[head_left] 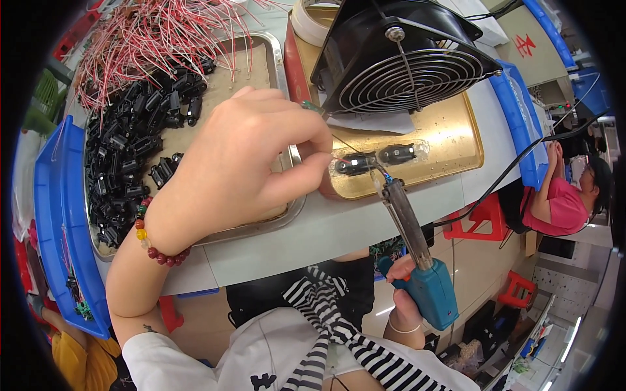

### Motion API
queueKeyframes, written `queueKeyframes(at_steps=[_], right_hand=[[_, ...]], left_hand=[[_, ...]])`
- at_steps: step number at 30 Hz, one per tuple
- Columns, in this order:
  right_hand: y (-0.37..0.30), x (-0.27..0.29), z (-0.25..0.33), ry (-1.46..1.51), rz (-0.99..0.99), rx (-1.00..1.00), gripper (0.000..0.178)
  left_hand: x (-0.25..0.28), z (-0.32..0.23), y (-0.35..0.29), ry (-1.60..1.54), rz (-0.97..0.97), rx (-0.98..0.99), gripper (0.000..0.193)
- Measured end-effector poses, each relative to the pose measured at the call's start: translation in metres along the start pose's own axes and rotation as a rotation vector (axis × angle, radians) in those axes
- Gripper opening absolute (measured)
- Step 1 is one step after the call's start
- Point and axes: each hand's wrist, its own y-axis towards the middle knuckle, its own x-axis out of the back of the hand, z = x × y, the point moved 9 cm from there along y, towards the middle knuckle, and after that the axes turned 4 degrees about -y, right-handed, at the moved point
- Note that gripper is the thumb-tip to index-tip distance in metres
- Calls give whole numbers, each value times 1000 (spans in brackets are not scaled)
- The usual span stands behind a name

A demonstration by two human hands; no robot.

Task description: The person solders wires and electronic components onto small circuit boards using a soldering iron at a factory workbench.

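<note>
Left hand (254, 146) pinches a wire (339, 159); right hand (405, 296) grips the iron (420, 257). Best steady the wire on the left module (353, 165) while heating.

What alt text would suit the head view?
The right hand holds a teal soldering tool, its tip near a black part on a gold tray; the left hand pinches a thin wire beside the part. A black fan stands beyond; at left, a metal tray holds black parts near red and white wires.
</note>
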Motion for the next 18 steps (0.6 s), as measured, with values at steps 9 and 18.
queueKeyframes(at_steps=[9, 18], right_hand=[[3, -3, 6, -91, 31, 9, 32], [4, -7, 13, -190, -4, 46, 31]], left_hand=[[-2, 0, -4, 37, -78, 3, 10], [-5, -4, -4, 70, -61, -39, 11]])
